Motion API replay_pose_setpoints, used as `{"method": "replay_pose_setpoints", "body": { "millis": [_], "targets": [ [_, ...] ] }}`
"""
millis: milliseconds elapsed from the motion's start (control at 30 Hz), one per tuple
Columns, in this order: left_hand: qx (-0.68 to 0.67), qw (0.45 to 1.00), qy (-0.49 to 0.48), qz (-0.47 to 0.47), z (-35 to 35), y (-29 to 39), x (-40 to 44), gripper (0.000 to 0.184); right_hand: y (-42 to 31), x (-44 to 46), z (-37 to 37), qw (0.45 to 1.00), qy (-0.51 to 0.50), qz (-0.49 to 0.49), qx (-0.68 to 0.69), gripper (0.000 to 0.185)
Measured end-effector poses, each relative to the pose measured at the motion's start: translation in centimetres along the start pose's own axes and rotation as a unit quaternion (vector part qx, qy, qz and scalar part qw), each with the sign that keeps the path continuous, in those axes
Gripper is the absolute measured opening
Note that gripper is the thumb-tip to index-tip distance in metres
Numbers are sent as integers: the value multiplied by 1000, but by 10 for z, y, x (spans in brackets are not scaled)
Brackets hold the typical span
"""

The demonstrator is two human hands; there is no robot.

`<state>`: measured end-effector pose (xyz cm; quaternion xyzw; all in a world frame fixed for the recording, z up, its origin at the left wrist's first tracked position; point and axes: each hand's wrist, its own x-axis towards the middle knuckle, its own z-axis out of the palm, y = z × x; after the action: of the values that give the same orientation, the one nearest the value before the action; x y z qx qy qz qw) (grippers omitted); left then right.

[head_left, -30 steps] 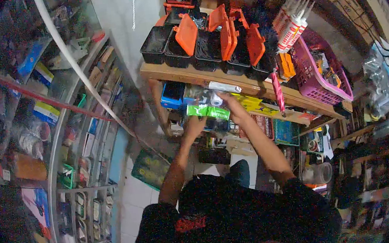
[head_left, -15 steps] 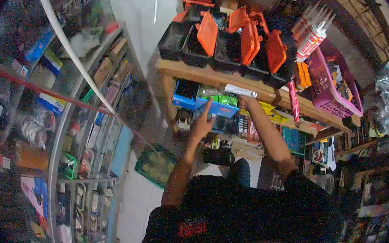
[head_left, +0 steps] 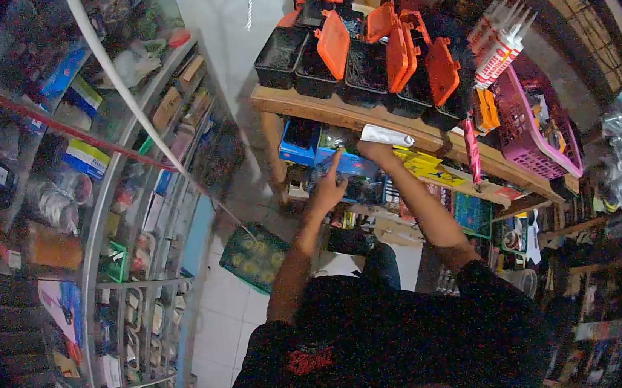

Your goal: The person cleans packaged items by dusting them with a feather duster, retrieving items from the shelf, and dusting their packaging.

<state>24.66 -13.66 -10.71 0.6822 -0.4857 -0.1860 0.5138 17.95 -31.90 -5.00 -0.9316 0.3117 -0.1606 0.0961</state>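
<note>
My left hand point(head_left: 328, 191) is raised at the front of a blue bin point(head_left: 357, 165) on the shelf under the wooden bench. Its index finger stretches up against the bin front, the thumb stands apart, and I see nothing held. My right hand point(head_left: 377, 154) reaches in over the same bin, below the left end of a white roll-shaped thing point(head_left: 390, 136). Its fingertips are hidden, so any hold does not show. To the left sits another blue bin point(head_left: 295, 152), dark inside.
Black boxes with orange lids point(head_left: 333, 45) line the wooden bench point(head_left: 309, 103). A pink basket point(head_left: 542, 158) and white tubes point(head_left: 498, 61) are at the right. Yellow packs point(head_left: 429, 166) lie near my right forearm. A green crate point(head_left: 251, 259) stands on the floor; a glass-fronted display cabinet curves along the left.
My right hand has moved left along the white roll, now covering green packs in the bin. My left hand stays near the bin front. The view has shifted slightly.
</note>
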Motion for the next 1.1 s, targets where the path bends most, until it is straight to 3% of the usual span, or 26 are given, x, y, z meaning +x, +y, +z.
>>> {"method": "replay_pose_setpoints", "body": {
  "millis": [67,167,233,267,433,467,533,633,700,800,867,900,1000,1067,1100],
  "targets": [
    [-4,1000,-11,-16,6,-8,1,86,-8,-4,-6,999,29,-25,-13,41],
    [9,1000,-10,-3,11,-22,7,85,-6,-8,-1,992,-115,45,15,43],
    [2,998,25,62,15,-29,7,85,-4,-18,-1,986,-150,58,48,43],
    [8,999,14,42,18,-36,8,85,-5,-23,-3,984,-153,51,77,43],
    [-4,1000,-22,-20,19,-39,5,82,-16,-88,-14,971,-141,-1,192,45],
    [-21,999,-31,-31,15,-30,5,82,-25,-104,-25,981,-110,-64,148,45],
    [-25,992,-76,-96,7,-19,5,81,-31,-144,-36,994,-29,-93,50,46],
    [28,997,24,66,20,-40,10,80,-14,-196,-34,989,-50,-36,133,41],
    [89,996,-22,-12,12,-31,2,80,7,-226,-18,986,-38,-4,162,36],
    [131,991,-14,-37,1,-8,-28,78,74,-271,37,928,-140,107,328,31],
    [107,990,-21,-95,1,-9,-58,76,87,-282,42,820,-186,161,517,30],
    [56,994,83,51,16,-41,-84,70,117,-299,70,749,-204,193,599,30],
    [-2,992,85,-94,29,-93,-201,65,135,-300,99,724,-242,272,586,40],
    [-18,963,66,-261,44,-134,-324,62,132,-290,119,767,-225,271,536,44],
    [-26,937,62,-342,48,-150,-394,61,122,-276,114,744,-183,120,631,42]
  ]
}}
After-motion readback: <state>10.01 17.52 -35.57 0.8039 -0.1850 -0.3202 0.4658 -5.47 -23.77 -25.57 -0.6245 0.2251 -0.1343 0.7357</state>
